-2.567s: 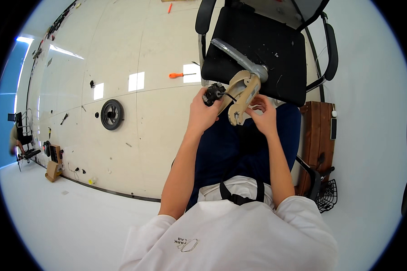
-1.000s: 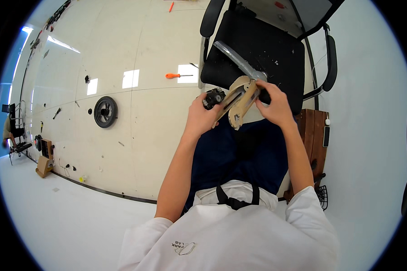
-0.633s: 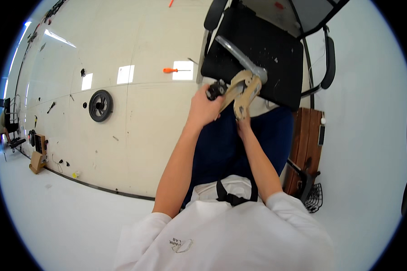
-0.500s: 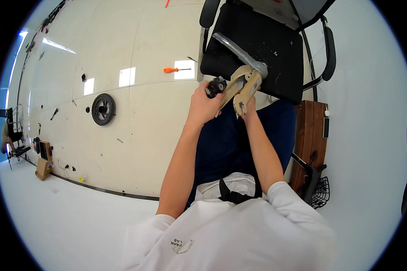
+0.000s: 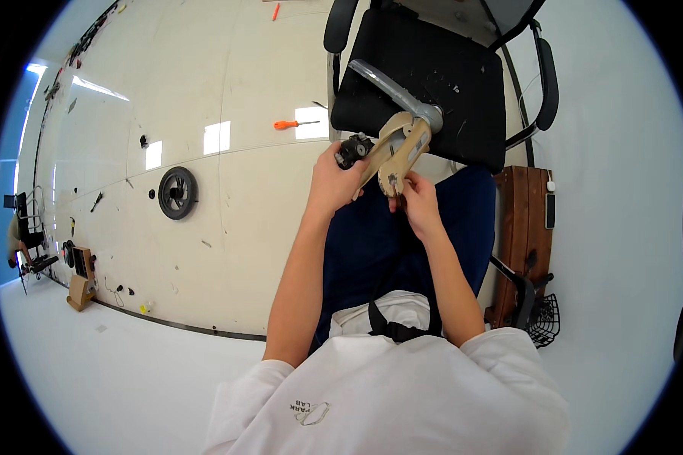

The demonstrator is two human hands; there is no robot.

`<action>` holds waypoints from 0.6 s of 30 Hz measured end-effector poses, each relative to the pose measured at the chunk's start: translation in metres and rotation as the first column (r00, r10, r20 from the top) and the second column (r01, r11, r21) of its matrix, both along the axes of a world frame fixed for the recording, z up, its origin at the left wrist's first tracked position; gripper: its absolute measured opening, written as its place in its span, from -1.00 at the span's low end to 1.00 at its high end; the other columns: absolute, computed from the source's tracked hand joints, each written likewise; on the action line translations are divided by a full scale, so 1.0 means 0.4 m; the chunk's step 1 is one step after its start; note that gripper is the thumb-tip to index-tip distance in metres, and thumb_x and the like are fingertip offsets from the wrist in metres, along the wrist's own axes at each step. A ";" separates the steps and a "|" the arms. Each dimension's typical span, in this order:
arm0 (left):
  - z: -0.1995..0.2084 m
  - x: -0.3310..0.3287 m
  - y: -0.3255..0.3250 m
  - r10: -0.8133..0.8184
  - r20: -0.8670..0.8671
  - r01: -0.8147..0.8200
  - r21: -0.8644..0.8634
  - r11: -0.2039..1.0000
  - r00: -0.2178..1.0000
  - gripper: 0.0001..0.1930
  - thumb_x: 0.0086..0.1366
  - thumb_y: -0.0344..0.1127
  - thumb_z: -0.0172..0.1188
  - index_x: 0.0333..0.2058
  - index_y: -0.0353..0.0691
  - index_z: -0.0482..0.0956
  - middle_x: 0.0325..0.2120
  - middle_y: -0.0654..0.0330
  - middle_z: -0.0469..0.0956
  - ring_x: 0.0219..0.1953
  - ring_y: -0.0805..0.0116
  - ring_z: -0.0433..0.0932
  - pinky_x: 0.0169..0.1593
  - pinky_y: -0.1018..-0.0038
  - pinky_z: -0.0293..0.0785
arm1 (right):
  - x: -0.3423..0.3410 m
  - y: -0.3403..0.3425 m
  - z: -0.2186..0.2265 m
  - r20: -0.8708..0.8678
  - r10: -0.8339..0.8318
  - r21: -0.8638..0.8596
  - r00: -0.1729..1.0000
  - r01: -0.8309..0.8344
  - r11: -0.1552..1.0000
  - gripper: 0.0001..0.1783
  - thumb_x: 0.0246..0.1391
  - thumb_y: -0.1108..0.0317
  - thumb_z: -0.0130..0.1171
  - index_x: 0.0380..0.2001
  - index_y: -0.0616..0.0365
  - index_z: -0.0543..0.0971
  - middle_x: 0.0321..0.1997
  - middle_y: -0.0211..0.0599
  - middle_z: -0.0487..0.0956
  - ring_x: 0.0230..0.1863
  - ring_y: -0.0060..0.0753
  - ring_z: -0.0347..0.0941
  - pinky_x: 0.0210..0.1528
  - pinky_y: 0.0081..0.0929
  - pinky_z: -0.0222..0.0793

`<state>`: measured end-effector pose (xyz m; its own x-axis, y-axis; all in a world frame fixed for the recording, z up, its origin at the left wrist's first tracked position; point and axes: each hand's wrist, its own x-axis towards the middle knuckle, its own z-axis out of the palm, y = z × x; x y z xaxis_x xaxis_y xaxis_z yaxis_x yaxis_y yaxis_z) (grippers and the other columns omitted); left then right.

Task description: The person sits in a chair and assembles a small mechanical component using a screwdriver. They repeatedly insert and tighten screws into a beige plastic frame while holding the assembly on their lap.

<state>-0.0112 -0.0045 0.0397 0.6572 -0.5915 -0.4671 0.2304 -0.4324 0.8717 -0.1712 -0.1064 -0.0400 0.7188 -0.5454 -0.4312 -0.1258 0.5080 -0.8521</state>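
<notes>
A tan two-legged fork (image 5: 410, 151) with a grey metal stem tube (image 5: 388, 82) lies slanted over the front edge of a chair seat, its legs pointing toward me. My left hand (image 5: 334, 180) is closed around the left leg. Its thumb presses a black, block-like part (image 5: 354, 150), which looks like a brake caliper; whether it is fixed to the fork I cannot tell. My right hand (image 5: 420, 203) is closed at the lower end of the right leg, fingertips partly hidden beneath it.
The fork's stem rests on a black armchair (image 5: 463, 83). On the tiled floor to the left lie an orange-handled screwdriver (image 5: 296, 124), a black wheel (image 5: 177, 192) and several small parts. At right stand a brown wooden box (image 5: 525, 227) and a black wire basket (image 5: 543, 321).
My right hand has come out from behind the fork to the near end of the right leg. The left hand keeps its hold. The whole view has shifted slightly.
</notes>
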 end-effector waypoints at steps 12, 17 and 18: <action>-0.006 0.003 0.001 -0.002 -0.003 0.002 0.014 1.000 1.000 -0.60 0.17 -0.32 0.28 -0.06 -0.45 0.49 -0.48 0.01 0.60 -0.68 0.31 0.58 -0.62 0.46 0.46 | -0.102 -0.179 0.297 0.219 -0.085 -0.142 0.972 0.117 0.983 -0.79 0.29 0.34 0.12 -0.16 0.29 0.50 -0.26 -0.23 0.53 -0.20 -0.38 0.57 -0.15 -0.27 0.65; -0.009 0.006 0.000 -0.023 0.011 0.022 0.022 1.000 1.000 -0.62 0.17 -0.32 0.27 -0.10 -0.44 0.50 -0.49 0.00 0.60 -0.67 0.29 0.59 -0.60 0.43 0.49 | 0.173 -0.234 0.361 -0.015 0.323 -0.385 0.946 -0.304 0.872 -0.70 0.27 0.25 0.18 -0.19 0.35 0.54 -0.34 -0.30 0.56 -0.26 -0.48 0.59 -0.08 -0.46 0.61; -0.008 0.008 -0.001 -0.027 0.018 0.027 0.017 0.999 0.999 -0.62 0.16 -0.32 0.27 -0.10 -0.43 0.50 -0.49 0.00 0.60 -0.66 0.29 0.60 -0.59 0.43 0.49 | 0.209 -0.236 0.345 -0.059 0.412 -0.391 0.909 -0.401 0.828 -0.69 0.24 0.27 0.20 -0.21 0.39 0.56 -0.35 -0.29 0.57 -0.27 -0.48 0.59 -0.13 -0.50 0.63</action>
<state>-0.0081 -0.0051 0.0366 0.6495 -0.6012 -0.4655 0.2026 -0.4533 0.8681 -0.0875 -0.2009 0.0981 0.9207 -0.3189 -0.2248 -0.2221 0.0456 -0.9740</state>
